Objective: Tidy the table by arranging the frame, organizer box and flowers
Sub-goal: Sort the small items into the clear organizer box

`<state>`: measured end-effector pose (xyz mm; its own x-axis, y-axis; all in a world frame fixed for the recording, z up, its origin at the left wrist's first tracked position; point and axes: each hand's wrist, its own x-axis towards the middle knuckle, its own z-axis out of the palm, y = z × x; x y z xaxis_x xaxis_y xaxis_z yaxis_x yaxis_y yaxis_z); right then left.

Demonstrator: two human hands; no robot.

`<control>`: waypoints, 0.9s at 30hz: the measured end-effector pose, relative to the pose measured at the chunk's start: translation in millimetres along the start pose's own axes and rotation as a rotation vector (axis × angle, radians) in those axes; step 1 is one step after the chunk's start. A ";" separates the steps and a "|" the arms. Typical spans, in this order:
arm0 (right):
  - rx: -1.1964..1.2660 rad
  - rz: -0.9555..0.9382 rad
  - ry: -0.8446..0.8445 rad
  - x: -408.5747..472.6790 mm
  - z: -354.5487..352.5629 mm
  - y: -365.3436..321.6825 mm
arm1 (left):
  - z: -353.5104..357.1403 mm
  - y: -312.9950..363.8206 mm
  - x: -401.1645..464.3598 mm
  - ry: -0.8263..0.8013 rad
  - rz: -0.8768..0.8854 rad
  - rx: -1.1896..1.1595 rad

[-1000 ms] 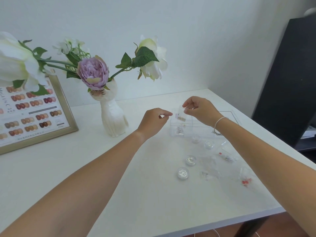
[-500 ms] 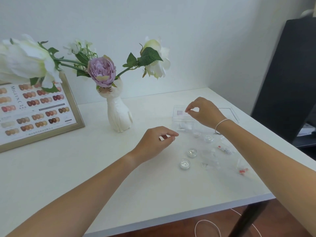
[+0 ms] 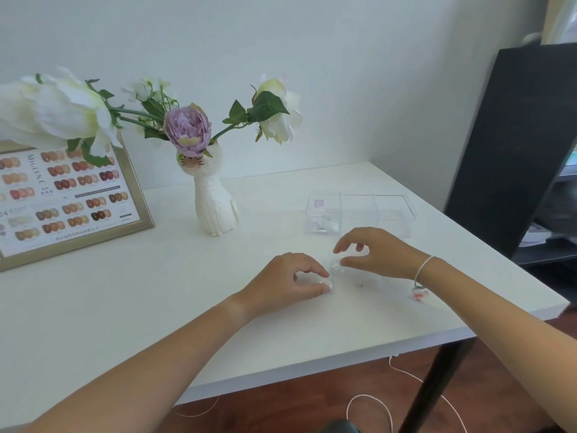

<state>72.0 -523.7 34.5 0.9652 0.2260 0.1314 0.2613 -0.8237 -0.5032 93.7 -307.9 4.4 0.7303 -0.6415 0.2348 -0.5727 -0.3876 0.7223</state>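
Both hands are working low over the table (image 3: 131, 307), in front of the box (image 3: 359, 215). The left hand (image 3: 287, 282) is resting on the surface with its fingers curled; thumb and forefinger are closing on a small clear pot (image 3: 326, 284), apparently touching it. The right hand (image 3: 374, 253) is hovering just beside a second clear pot (image 3: 337, 266), with thumb and fingers apart and arched over it; whether they are touching it cannot be told.

The box is lying beyond both hands, toward the wall, with its long axis running left to right. It is transparent, open-topped and divided into three compartments; the left compartment is holding small contents, too blurred to identify. The right hand is nearer to the box, so the likely transfer is running forward and slightly up from that hand.

The vase (image 3: 215, 204) with the flowers (image 3: 187, 128) is standing left of the box, well apart from the hands. The frame (image 3: 134, 195) is leaning at the far left, its top partly hidden behind a white bloom.

The table is white, smooth and matte. A small red-and-white item (image 3: 420, 295) is lying under the right wrist. A dark cabinet (image 3: 515, 151) is standing at the right edge.
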 end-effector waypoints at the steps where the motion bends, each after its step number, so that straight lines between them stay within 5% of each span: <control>1: -0.001 0.006 -0.009 -1.7 1.8 1.4 | 1.2 0.3 -0.3 0.004 0.004 0.015; 27: 0.017 0.008 0.114 -5.5 -5.4 22.7 | -9.0 1.8 17.4 0.105 0.015 0.077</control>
<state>72.6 -546.4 27.0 0.9619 0.1578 0.2235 0.2545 -0.8158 -0.5193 108.8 -313.8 15.7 0.7542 -0.5761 0.3152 -0.6078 -0.4305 0.6673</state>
